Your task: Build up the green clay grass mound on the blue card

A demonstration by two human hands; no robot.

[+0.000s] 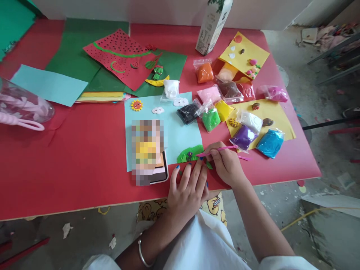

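Green clay (pixel 190 153) lay at the blue sheet's (pixel 180 131) near corner. Right hand (pixel 226 163) pinched a pink tool (pixel 218 150) over it; left hand (pixel 187 189) rested flat, holding nothing. Risk: hard pressure could tear the soft clay or shift the sheet.

**Both hands low and close together**

The left hand (pixel 188 189) lies palm down, fingers spread and stretched forward, nails painted blue, a metal bangle on its wrist. The forearm runs up from the lower left. The right hand (pixel 226 163) sits just beside it, fingers curled in a closed pinch grip, thumb and forefinger pressed together. Its bare forearm slants in from the lower right, out of a white sleeve.
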